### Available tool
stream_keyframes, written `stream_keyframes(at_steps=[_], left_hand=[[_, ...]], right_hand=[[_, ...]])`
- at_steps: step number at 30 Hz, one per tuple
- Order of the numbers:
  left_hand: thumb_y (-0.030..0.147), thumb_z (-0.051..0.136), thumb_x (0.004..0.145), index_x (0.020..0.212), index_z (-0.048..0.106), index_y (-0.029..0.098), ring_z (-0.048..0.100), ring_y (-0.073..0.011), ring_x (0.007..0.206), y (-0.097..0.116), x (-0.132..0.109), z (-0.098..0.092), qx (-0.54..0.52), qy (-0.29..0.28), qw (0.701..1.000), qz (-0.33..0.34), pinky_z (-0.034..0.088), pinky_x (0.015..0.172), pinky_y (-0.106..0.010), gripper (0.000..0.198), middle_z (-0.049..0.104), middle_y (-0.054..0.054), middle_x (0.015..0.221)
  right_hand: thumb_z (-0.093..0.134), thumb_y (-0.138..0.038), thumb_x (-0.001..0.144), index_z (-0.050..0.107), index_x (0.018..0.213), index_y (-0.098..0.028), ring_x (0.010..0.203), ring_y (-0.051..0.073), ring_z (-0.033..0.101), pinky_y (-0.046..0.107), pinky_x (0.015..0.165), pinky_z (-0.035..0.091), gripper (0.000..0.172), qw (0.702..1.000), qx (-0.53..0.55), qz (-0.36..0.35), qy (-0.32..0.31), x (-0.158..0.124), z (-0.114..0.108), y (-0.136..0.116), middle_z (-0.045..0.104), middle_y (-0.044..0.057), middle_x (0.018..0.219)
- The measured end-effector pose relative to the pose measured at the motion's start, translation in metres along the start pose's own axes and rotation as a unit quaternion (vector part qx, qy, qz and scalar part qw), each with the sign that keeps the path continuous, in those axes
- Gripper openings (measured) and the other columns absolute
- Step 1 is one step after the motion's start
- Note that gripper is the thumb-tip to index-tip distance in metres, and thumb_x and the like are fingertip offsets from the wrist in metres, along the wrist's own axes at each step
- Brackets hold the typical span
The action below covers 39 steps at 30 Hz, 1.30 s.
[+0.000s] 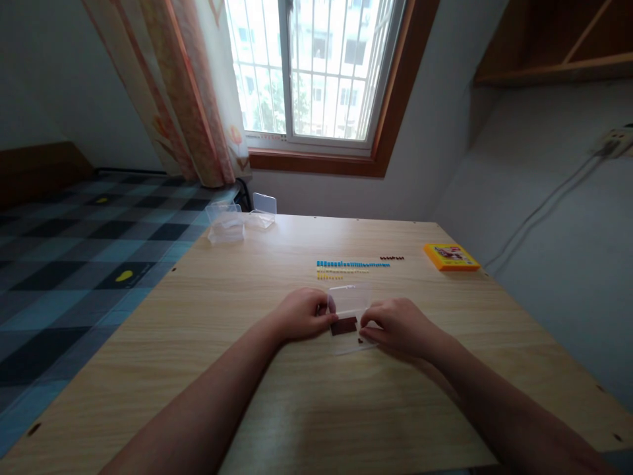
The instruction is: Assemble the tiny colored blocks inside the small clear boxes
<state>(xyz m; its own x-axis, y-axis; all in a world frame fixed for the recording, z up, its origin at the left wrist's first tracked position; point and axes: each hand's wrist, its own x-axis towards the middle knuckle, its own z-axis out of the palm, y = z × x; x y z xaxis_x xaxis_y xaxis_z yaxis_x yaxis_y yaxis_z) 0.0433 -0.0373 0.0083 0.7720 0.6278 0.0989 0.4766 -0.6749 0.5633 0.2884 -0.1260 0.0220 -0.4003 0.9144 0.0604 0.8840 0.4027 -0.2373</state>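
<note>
A small clear plastic box with its lid raised lies on the wooden table in front of me. A dark brown flat block sits in it. My left hand curls against the box's left side, fingers closed at the brown block's edge. My right hand is closed at the box's right side, fingertips pinched on the block's right end. Beyond the box lie rows of tiny blue pieces, yellow pieces and a few dark brown pieces.
Two more clear plastic boxes stand at the table's far left corner, one with its lid up. A yellow-orange flat box lies far right. A checked bed adjoins the table's left edge. A window and curtain are behind.
</note>
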Motion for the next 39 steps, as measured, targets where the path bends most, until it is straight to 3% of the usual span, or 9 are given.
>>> stream_keyframes(at_steps=[11,22,39], left_hand=[[0.027,0.062,0.085,0.080,0.072,0.020,0.060,-0.0165,0.070,-0.004,0.001,0.003,0.010,0.012,1.000,0.006,0.041,0.065,-0.026,0.013,0.068,0.000,0.074],[0.026,0.063,0.084,0.082,0.073,0.020,0.061,-0.0168,0.070,-0.002,0.001,0.003,0.015,0.011,1.000,0.005,0.042,0.066,-0.026,0.012,0.069,0.000,0.074],[0.027,0.064,0.083,0.082,0.074,0.021,0.060,-0.0163,0.069,-0.001,0.000,0.001,0.018,0.014,1.000,0.007,0.041,0.065,-0.026,0.012,0.068,0.000,0.073]], right_hand=[[0.060,-0.021,0.092,0.079,0.096,-0.027,0.073,0.014,0.067,0.025,0.065,0.039,0.021,0.995,0.063,-0.081,-0.015,-0.008,-0.006,0.007,0.077,0.000,0.087],[0.057,-0.019,0.094,0.078,0.101,-0.025,0.080,0.016,0.068,0.026,0.069,0.042,0.023,0.995,0.060,-0.078,-0.002,-0.005,0.003,0.003,0.078,0.003,0.094],[0.060,-0.015,0.087,0.078,0.093,-0.024,0.070,0.014,0.064,0.024,0.065,0.040,0.021,0.992,0.091,-0.083,0.023,-0.007,0.003,0.006,0.075,0.001,0.082]])
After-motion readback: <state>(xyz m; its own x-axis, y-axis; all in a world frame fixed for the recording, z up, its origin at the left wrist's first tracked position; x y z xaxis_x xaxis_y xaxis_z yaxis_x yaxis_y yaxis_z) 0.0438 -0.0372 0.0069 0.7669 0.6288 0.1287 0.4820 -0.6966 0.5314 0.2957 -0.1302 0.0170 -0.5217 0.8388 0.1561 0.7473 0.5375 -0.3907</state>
